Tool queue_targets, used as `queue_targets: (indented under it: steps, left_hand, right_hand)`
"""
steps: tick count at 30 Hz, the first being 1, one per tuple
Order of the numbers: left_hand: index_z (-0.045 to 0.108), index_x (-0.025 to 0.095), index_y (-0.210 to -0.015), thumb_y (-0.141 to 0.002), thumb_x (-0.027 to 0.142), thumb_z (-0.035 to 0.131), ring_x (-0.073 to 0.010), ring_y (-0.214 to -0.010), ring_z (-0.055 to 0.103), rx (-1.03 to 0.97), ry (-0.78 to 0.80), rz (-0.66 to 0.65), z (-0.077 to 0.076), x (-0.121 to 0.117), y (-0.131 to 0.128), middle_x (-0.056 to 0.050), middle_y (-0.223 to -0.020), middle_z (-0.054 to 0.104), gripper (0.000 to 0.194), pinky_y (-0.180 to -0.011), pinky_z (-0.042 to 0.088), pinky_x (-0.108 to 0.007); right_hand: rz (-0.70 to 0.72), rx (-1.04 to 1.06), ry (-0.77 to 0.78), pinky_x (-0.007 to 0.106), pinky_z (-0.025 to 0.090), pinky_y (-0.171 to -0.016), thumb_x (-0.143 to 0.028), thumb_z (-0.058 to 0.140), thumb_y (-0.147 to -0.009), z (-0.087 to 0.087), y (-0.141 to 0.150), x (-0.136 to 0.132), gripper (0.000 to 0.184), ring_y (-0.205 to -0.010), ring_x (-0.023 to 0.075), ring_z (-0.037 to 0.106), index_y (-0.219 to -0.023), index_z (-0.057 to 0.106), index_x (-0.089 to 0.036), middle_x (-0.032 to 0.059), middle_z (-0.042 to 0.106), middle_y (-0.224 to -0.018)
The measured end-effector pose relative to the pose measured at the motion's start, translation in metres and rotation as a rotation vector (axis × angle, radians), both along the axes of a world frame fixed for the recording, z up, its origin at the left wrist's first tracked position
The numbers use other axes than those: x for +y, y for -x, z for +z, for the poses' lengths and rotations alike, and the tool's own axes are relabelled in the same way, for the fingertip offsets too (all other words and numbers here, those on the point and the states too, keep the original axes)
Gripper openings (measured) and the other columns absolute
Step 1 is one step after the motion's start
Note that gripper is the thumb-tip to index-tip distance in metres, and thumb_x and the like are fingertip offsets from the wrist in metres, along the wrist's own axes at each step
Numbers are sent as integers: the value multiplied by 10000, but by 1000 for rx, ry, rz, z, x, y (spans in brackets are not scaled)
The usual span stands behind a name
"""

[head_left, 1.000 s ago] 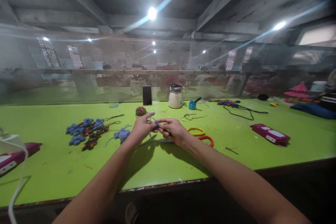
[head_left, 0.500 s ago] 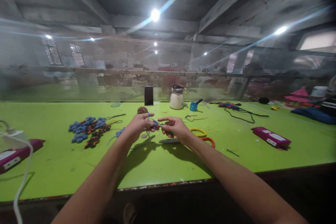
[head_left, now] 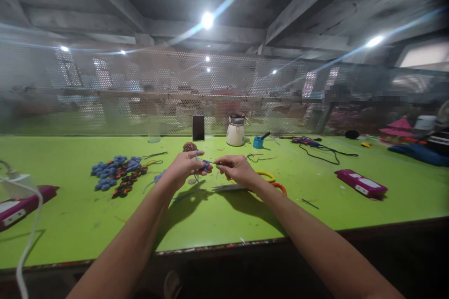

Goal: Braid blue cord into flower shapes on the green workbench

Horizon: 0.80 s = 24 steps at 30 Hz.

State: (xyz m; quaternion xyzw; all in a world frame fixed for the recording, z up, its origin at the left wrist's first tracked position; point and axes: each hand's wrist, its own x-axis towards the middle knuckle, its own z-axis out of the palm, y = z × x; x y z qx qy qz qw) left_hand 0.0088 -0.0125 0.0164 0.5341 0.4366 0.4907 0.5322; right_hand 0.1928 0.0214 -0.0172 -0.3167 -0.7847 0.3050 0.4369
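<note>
Drawn apart since the first head frame, the right grip and left grip now show a stretch of slim crochet hook between them. Head view: on the green surface lie the scissors, blades pointing left. Beyond and slightly left of their blade tips, the blue crochet piece is held up off the surface. Left fingers are pinched on that piece, with blue yarn looped over one; right fingertips are clamped on the hook, beyond the scissors' blades. The hook's long axis runs roughly crosswise, leftward from the right grip toward the piece; whether its tip enters the stitches is too small to tell.
</note>
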Motion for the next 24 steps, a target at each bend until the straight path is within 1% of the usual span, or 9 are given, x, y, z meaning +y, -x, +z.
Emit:
queue_targets:
  steps: [6, 11, 17, 21, 24]
  left_hand:
    - [427, 18, -1176, -696, 6, 574, -203, -670, 674, -1, 4, 17, 1, -2, -1, -70, -611, 661, 503, -672, 503, -321]
    - [442, 40, -1152, -705, 1, 555, -190, -654, 672, 21, 15, 9, 1, -2, -1, -58, -610, 660, 463, -685, 502, -318]
    - [500, 45, -1091, -686, -4, 544, -180, -624, 660, 22, 21, -17, -3, 3, 2, -89, -628, 676, 410, -651, 493, -300]
    - [551, 46, -1054, -661, 5, 560, -171, -614, 646, 27, 30, -62, -6, 7, 6, -105, -649, 687, 395, -597, 468, -275]
    - [566, 48, -1081, -654, 9, 570, -155, -601, 625, 16, 27, -133, -6, 8, 11, -110, -668, 688, 429, -558, 439, -247]
  right_hand:
    - [-50, -75, -164, 222, 405, -459, -233, 581, -770, 1, -3, 1, 228, -473, 102, 507, -929, 718, -144, 47, 646, -651]
    - [-48, -117, -267, 229, 422, -518, -178, 571, -762, 2, -5, 2, 229, -568, 129, 565, -928, 727, -156, 63, 688, -716]
    - [-26, -157, -239, 240, 450, -584, -173, 588, -749, 8, -12, 3, 214, -635, 143, 599, -907, 728, -142, 73, 709, -767]
    - [4, -181, -191, 220, 418, -526, -193, 599, -742, 12, -16, 3, 215, -556, 117, 557, -901, 729, -132, 62, 694, -704]
    - [34, -171, -168, 213, 398, -501, -223, 611, -740, 15, -18, 2, 221, -526, 107, 530, -896, 731, -124, 53, 670, -649]
